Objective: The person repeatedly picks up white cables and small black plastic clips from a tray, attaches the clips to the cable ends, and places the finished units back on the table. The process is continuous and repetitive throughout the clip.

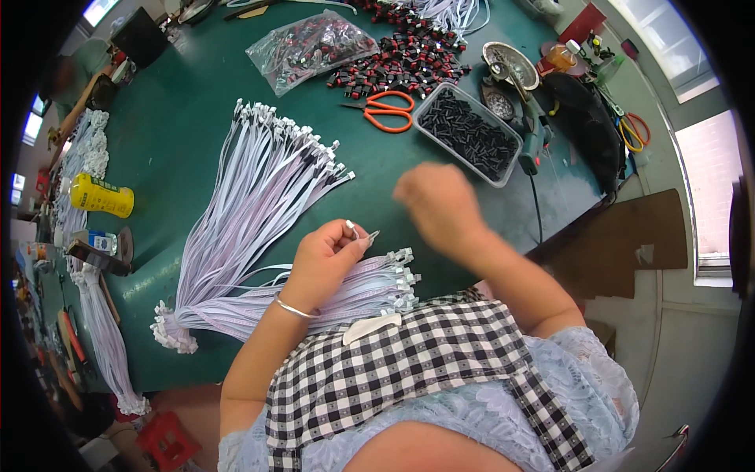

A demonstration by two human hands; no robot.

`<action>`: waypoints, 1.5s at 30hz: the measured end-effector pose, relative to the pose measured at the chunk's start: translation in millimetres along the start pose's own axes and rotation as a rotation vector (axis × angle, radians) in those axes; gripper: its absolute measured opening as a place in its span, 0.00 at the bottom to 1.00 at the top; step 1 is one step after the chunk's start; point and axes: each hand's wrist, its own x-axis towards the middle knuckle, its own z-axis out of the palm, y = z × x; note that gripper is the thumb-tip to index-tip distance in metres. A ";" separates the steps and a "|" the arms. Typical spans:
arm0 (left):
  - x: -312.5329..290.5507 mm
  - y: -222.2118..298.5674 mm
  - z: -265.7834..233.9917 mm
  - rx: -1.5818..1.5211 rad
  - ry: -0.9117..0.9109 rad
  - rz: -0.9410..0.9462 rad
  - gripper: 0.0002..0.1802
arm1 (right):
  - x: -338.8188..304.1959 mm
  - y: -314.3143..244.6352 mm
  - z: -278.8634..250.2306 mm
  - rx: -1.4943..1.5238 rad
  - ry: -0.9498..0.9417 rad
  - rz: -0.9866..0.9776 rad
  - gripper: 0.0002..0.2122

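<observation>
My left hand [324, 263] pinches the split wire ends of a pale flat cable between thumb and forefinger. A small white connector [351, 226] shows above those fingers. Beneath this hand lies a bundle of similar cables [381, 287], their white-tipped ends near my apron. A second, larger bundle [244, 193] fans out away from me on the left; both gather at the lower left. Blurred by motion, my right hand [444, 203] hovers over the table between the cables and a clear plastic box [503, 179] of short black tube-like pieces [470, 132]. Its curled fingers are smeared, so any contents cannot be made out.
Orange-handled scissors [389, 112] lie left of the box. Behind them are a plastic bag [311, 49] of parts and a pile of black-and-red connectors [409, 63]. A metal dish [511, 63] and a green-bodied tool [533, 149] with a cord are right. A yellow bottle [102, 196] lies left.
</observation>
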 end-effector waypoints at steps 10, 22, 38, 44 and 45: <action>3.1 -1.3 -12.4 -0.285 -0.032 -0.061 0.05 | 42.9 96.2 -43.8 -0.422 -0.341 0.106 0.09; -1.6 2.3 -15.9 -0.265 -0.057 -0.058 0.05 | 49.3 80.5 -55.0 -0.516 -0.426 0.238 0.07; 1.2 -5.2 -14.7 -0.273 -0.058 -0.035 0.01 | -9.3 16.6 -22.4 0.002 -0.512 0.022 0.04; 1.2 -6.4 -15.6 -0.290 -0.060 -0.032 0.01 | -9.4 16.1 -17.7 -0.099 -0.525 -0.047 0.04; 1.3 -6.5 -15.9 -0.286 -0.065 -0.031 0.01 | -7.9 16.9 -17.2 -0.105 -0.518 -0.076 0.03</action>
